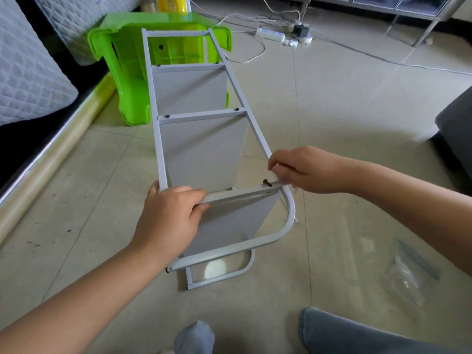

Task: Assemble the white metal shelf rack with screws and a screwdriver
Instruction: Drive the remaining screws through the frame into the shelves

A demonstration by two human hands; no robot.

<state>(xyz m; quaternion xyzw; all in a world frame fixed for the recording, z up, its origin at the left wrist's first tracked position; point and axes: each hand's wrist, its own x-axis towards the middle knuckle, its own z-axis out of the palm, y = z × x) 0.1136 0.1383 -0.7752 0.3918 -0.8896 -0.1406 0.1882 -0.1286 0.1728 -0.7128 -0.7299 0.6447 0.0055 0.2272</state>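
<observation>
Gripping the nearest shelf edge, the left hand (pixel 169 215) is curled over the rack (pixel 201 139), its fingers (pixel 196 194) wrapped across the top of the white bar and its thumb hidden below. The right hand (pixel 304 169) is closed in a pinch on the frame's right rail just above the rounded corner, fingertips (pixel 277 169) pressed together on the tube; whether anything else is held between them cannot be told. A dark screw (pixel 267 182) is seen sticking out of the frame just beside those fingertips (its head toward the left). The rack is stood on its side on the tiled floor (pixel 357 111), between the two hands, with two further shelves already fixed by dark screws farther away. A green stool (pixel 122 62) is seen behind the rack's far end, and a clear plastic bag (pixel 408 272) lies on the floor to the right.
</observation>
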